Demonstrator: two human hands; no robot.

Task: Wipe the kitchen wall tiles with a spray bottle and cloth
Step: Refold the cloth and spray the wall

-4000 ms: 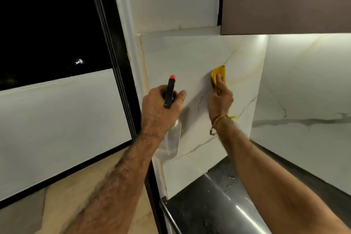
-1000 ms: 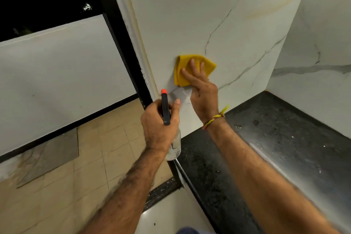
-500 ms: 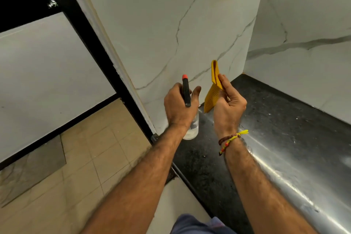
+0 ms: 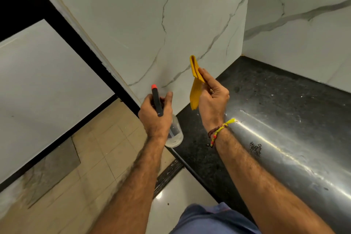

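Observation:
My left hand [image 4: 154, 118] grips a clear spray bottle [image 4: 174, 133] with a black head and red nozzle tip [image 4: 154, 87], held upright near the counter's left end. My right hand [image 4: 213, 99] pinches a folded yellow cloth [image 4: 195, 83] edge-on, off the wall and above the counter. The white marble-veined wall tile [image 4: 148, 24] stands just behind both hands. A second tiled wall [image 4: 303, 34] meets it at the corner on the right.
A black speckled countertop [image 4: 266, 97] with a shiny wet streak runs below the tiles. A black frame [image 4: 79, 43] edges the wall on the left. Beige floor tiles [image 4: 95, 154] lie lower left. Blue clothing [image 4: 209, 220] shows at the bottom.
The cloth left the wall, where my right hand was wiping low down, and is now held folded in the air. Both hands drew back toward me. The view tilted downward.

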